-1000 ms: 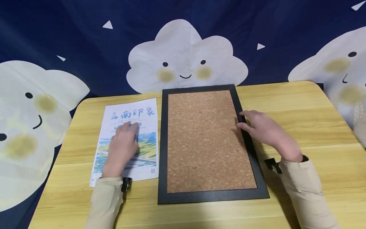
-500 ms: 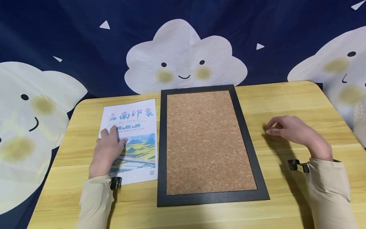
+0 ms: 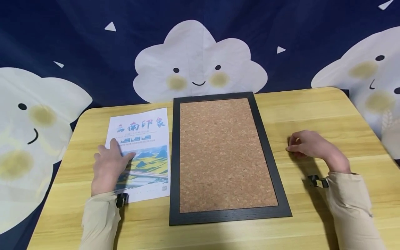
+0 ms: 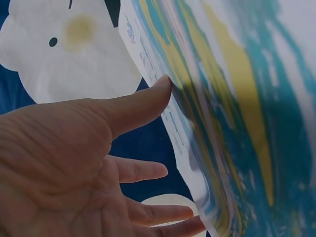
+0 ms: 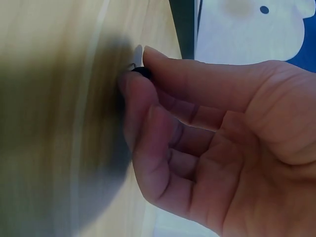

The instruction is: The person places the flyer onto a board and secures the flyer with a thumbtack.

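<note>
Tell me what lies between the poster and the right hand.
The black-framed cork board lies between the poster and the right hand; the head view shows it.

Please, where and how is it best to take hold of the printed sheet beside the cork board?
I would suggest pinching the printed sheet by its left edge, coming from the left, thumb on its face. It is thin, and the black frame lies close along its right edge. The left hand is at the left side.

Beige long sleeves (image 3: 351, 205) with soft wrinkles, small black wrist devices (image 3: 122, 200), probably cameras
</note>
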`<state>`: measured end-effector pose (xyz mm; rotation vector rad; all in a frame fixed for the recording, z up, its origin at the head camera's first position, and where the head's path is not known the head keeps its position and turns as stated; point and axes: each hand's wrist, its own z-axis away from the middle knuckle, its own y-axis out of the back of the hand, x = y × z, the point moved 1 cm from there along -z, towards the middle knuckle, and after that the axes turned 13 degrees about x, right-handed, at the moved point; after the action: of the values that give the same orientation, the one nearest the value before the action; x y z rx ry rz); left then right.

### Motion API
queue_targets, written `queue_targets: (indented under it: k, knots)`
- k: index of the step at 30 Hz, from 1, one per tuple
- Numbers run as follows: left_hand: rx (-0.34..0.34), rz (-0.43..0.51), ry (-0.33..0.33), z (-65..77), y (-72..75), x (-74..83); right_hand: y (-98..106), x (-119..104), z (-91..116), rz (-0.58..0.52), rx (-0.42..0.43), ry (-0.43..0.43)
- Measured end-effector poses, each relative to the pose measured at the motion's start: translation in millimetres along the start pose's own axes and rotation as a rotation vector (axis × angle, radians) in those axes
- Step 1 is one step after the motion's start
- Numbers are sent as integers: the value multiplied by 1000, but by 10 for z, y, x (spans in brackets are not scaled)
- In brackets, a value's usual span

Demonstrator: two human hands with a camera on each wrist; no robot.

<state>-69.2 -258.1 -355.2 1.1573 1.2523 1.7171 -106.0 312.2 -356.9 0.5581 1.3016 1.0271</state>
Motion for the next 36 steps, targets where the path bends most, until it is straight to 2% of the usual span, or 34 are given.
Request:
queue_targets:
  k: [5,11,19,36]
  knots:
    - [20,3,7,-3,14,7,-30,-28,-8,12,19,32]
    - [21,-4,-15,14,10,6,-65,-51,-24,45,25,72]
    - [45,-14,-43,0,38,-18,-87,-72,-55,51,51,55]
    - [97,-14,-44,-18,53,-9,-109,-156,-74,113,111,212]
